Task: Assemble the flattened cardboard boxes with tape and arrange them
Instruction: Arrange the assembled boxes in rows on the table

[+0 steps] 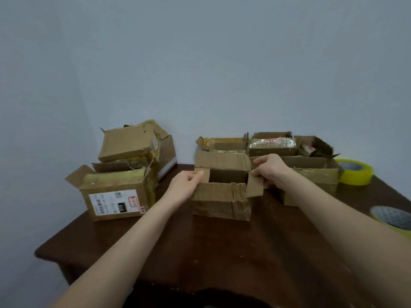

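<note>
An open-topped cardboard box (pixel 222 203) stands in the middle of the dark wooden table (pixel 211 252), its flaps up. My left hand (pixel 184 185) pinches the box's left side flap. My right hand (pixel 270 171) grips the right side flap and the box's right edge. A yellow tape roll (pixel 355 172) lies at the far right of the table. A second tape roll (pixel 393 216) lies at the right edge, nearer me, partly cut off by the frame.
A labelled box (pixel 115 196) with open flaps stands at the left, with a crumpled box (pixel 133 143) stacked behind it. Several assembled boxes (pixel 311 174) stand against the wall behind and right of the middle box. A pale wall rises behind the table.
</note>
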